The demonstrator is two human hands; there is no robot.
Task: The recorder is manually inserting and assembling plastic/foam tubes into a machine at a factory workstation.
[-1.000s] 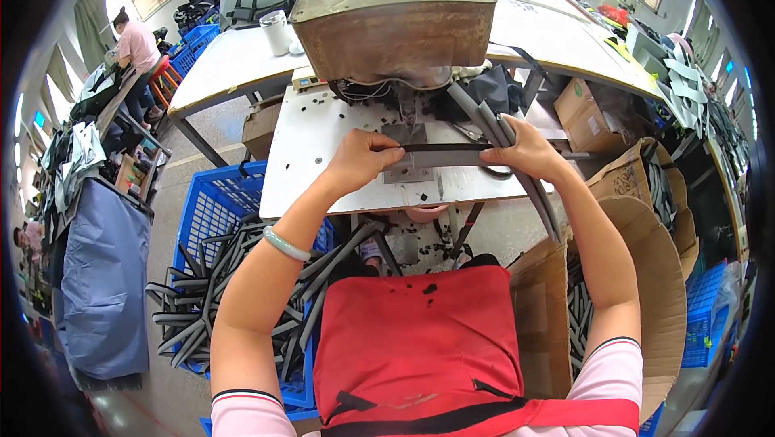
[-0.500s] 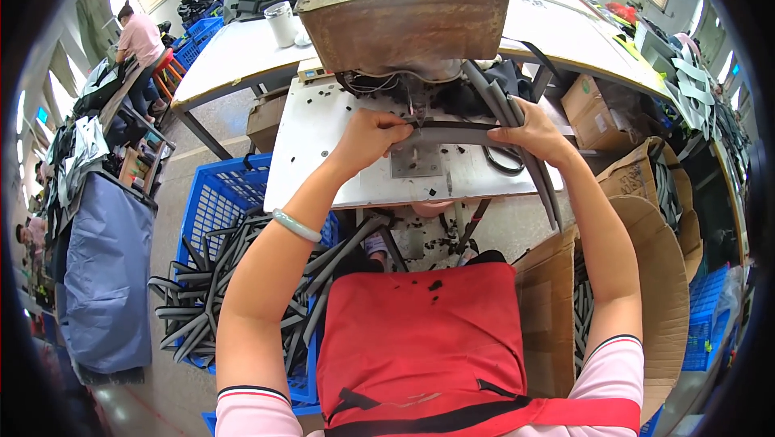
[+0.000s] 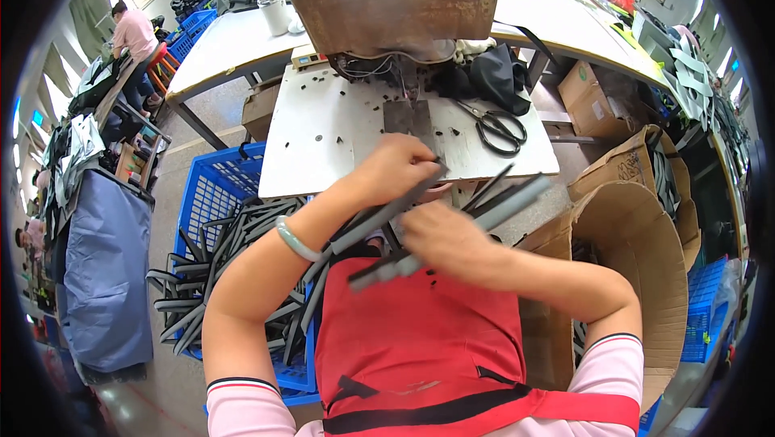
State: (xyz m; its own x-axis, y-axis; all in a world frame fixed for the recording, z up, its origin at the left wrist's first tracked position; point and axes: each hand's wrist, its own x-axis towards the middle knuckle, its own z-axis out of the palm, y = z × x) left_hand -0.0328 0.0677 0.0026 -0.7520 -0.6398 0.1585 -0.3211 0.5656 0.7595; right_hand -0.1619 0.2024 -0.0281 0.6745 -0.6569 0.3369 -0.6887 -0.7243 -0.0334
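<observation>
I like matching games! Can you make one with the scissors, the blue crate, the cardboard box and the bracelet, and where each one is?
Things:
1. scissors
2. blue crate
3. cardboard box
4. bracelet

Places:
A. on the left wrist
B. on the floor at the person's left, full of grey strips
C. on the white table, near its right end
D. at the person's right, open

Pairs: 1-C, 2-B, 3-D, 4-A

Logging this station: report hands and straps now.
Left hand grips one grey strap. Right hand holds a strap bundle. Scissors on the white table, apart.
</observation>
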